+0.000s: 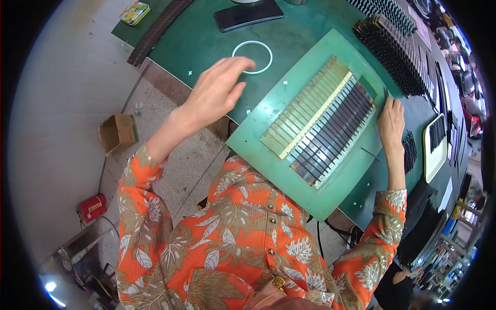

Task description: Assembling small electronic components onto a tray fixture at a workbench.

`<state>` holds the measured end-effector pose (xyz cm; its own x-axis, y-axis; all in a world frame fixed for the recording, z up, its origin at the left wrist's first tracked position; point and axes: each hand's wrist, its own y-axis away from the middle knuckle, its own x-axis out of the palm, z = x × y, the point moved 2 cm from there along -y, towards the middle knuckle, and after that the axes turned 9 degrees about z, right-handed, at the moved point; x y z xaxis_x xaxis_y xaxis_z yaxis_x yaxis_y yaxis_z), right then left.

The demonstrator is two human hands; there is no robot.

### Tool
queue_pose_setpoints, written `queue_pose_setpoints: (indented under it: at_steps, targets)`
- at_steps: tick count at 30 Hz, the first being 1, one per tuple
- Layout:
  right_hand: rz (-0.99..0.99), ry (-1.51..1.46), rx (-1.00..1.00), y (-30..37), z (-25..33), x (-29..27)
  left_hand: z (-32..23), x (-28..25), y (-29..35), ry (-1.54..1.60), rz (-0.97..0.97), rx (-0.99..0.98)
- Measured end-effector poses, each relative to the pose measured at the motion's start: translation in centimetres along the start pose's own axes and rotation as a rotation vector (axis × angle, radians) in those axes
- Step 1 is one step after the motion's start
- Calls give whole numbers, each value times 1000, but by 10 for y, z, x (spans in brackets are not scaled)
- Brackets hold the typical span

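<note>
Green rectangular board, sheet-like and smooth (341,175): lies aslant on the dark green table (206,49), its near corner projecting past the table's edge toward the person's front.

Slotted metal plate, brownish and oblong (298,114): set on the middle of the board, its row of slots parallel. A pale yellow, narrow bar (316,117) runs along its length. Thin black strips (330,133) lie side by side across the half right of the bar.

Right hand (391,121): at the board's right edge, fingers close together; whether they are clamped on anything, cannot tell.

Left hand (219,89): over the table, left of the board, thumb and fingers apart, nothing visible between them.

White thin ring (270,54): on the table, partly hidden behind the left hand's fingertips.

Black flat rectangular device (248,15): beyond the ring.

Cream shallow tray with rounded corners (433,169): right of the right hand, well apart, holding more black strips.

Black dense stack of narrow pieces (395,54): beyond the board's far right corner.

Brown open cardboard box (120,133): on the floor, left.

Red cylinder (93,207): lower left, near the wall.
</note>
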<state>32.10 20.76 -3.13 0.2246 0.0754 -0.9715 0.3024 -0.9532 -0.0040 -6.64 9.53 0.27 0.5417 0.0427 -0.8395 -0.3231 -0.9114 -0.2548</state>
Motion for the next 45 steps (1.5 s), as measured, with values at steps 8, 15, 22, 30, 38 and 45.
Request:
queue_pose_setpoints:
  at_steps: [8,15,22,30,38,45]
  targets:
    - [38,-97,119,-10,-4,5,14,45,-42,-146,-24,47]
    - [-101,-319,238,-8,-5,3,15,39,-39,-130,-120,25]
    - [367,-1591,196,47,61,-68,-57,22,-28,1369,137,-252]
    - [253,-1657,65,99,106,-128,-124,46,-23,1637,263,-348]
    - [194,-1565,26,118,95,-117,-145,58,-16,1495,244,-295]
    - [-32,-1328,-113,123,102,-116,-148,57,-8,1475,334,-326]
